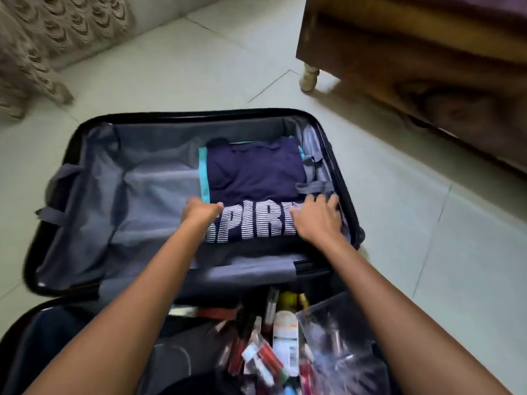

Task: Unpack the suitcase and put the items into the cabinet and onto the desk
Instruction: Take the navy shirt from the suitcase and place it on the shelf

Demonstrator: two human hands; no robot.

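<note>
Past loose toiletries (285, 343) in the open suitcase's (71, 172) near half, the left hand (201, 212) curls its fingers round the folded navy T-shirt's (253, 178) left edge in the far half, the right hand (316, 220) rests spread-fingered on its right side, wooden furniture (413, 67) beyond

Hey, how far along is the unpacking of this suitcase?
The suitcase lies open, its far half bare on the left. The left hand grips the printed shirt; the right hand rests on it. The clothes pile and the near half's tubes and bottles remain.
</note>
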